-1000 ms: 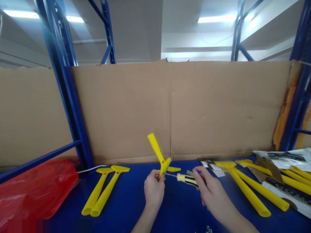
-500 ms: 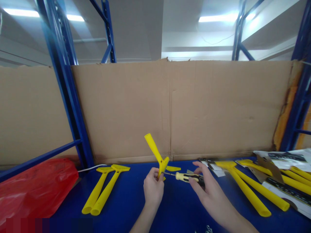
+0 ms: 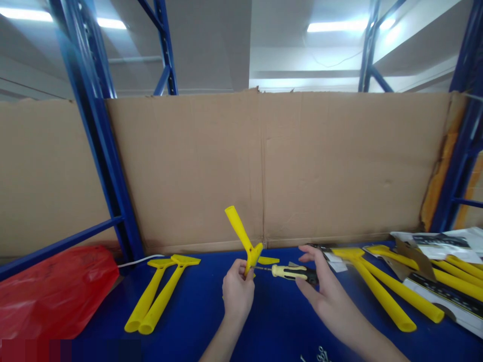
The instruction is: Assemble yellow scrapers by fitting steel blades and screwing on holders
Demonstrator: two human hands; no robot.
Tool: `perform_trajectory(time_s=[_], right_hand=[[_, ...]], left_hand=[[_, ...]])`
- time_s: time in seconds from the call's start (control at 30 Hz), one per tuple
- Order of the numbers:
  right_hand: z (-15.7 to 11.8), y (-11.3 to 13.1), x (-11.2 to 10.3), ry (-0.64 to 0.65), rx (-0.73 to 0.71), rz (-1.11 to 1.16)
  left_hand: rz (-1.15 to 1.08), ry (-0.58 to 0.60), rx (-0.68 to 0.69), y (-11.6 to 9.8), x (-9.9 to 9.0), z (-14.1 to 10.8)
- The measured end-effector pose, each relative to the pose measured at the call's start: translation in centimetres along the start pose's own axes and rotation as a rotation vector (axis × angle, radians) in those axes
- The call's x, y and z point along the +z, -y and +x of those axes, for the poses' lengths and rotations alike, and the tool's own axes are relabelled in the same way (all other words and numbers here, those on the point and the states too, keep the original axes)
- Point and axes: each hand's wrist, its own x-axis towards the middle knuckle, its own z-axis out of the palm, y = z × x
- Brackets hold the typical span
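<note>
Head view: left hand [image 3: 238, 291] pinches the yellow scraper [image 3: 238, 229] by its head, thumb against fingers; handle sticks up and away beyond the hand. Right hand [image 3: 328, 289] has thumb and forefinger spread around the screwdriver [image 3: 290, 272]; can't tell whether the hidden fingers grip. Shaft runs left to the scraper head; tip contact too small to confirm. Flat yellow piece [image 3: 268, 260] lies between the hands, farther out.

Handling, judged: scraper looks like light, stiff plastic, hollow handle, smooth so may twist under torque. Best hold is the head, close to the tip, fingers clear of the shaft. Screwdriver: take the ribbed-looking handle.
</note>
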Motion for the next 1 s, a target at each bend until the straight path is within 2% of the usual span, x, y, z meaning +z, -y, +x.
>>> perform_trajectory(time_s=[0.07, 0.23, 0.37, 0.47, 0.57, 0.63, 0.73, 1.0], right_hand=[[0.1, 0.1, -0.1, 0.04, -0.011, 0.019], [0.2, -0.2, -0.1, 0.0, -0.002, -0.151], [0.0, -0.4, 0.1, -0.012, -0.022, -0.07], [0.0, -0.5, 0.2, 0.035, -0.062, -0.008], [0.2, -0.6, 0.1, 0.011, -0.097, -0.052], [0.4, -0.6, 0.0, -0.009, -0.074, -0.112], [0.4, -0.6, 0.0, 0.029, 0.011, -0.155], [0.3, -1.1, 0.3, 0.008, -0.058, -0.007]], left_hand=[[0.003, 0.008, 0.003, 0.0, 0.0, 0.0], [0.016, 0.011, 0.024, 0.1, 0.1, -0.1], [0.036, -0.005, -0.007, 0.3, 0.0, 0.1], [0.043, -0.004, -0.037, 0.3, 0.0, 0.3], [0.048, 0.001, -0.047, 0.1, -0.1, 0.3], [0.058, 0.004, -0.037, -0.1, -0.1, 0.2], [0.076, 0.006, -0.024, -0.3, -0.1, 0.0], [0.075, 0.01, -0.032, -0.1, -0.1, 0.1]])
